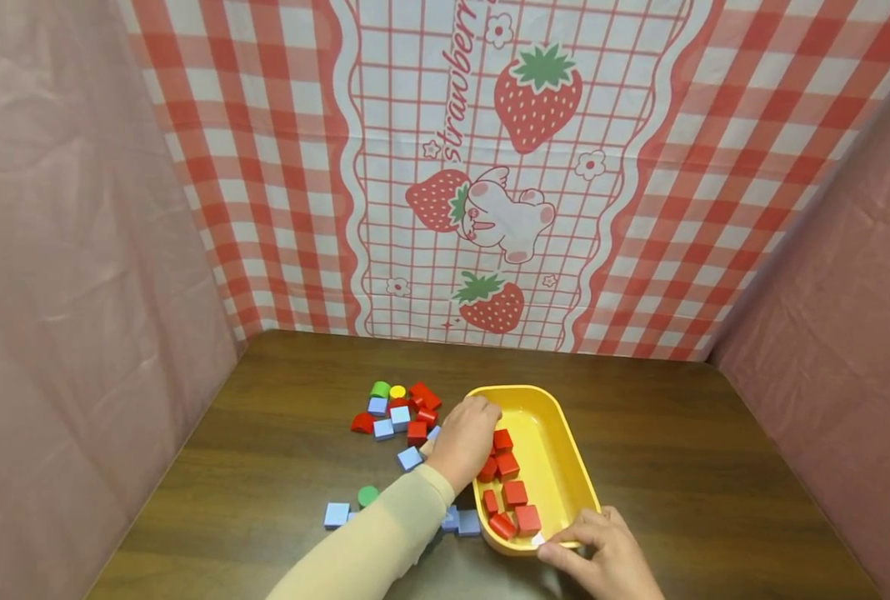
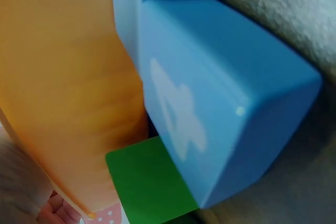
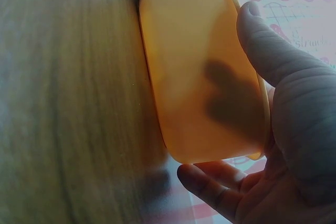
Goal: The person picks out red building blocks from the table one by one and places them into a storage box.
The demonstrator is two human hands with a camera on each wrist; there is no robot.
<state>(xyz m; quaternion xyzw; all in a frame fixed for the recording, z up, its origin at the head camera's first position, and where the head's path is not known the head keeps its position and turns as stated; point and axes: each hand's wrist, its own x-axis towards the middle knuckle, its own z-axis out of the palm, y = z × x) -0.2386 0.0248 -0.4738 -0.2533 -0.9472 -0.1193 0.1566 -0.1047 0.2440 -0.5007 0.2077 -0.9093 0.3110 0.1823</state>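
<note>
A yellow tray (image 1: 576, 454) stands on the table with several red blocks (image 1: 515, 493) in its left half. My left hand (image 1: 466, 437) reaches over the tray's left rim, its fingers bent down; the tips are hidden, so whether they hold anything cannot be told. In the left wrist view, a blue block (image 2: 194, 93) and a green block (image 2: 152, 182) lie close beside the tray's wall (image 2: 68, 87). At the near right corner, my right hand (image 1: 602, 550) grips the tray's rim between thumb and fingers. The right wrist view shows its thumb (image 3: 268, 51) along the rim.
Left of the tray lies a loose group of red, blue, green and yellow blocks (image 1: 400, 417). Nearer me are a green round block (image 1: 367, 497) and several blue blocks (image 1: 336, 515), partly behind my left sleeve (image 1: 373, 533). A strawberry-print cloth (image 1: 482, 167) hangs behind the table.
</note>
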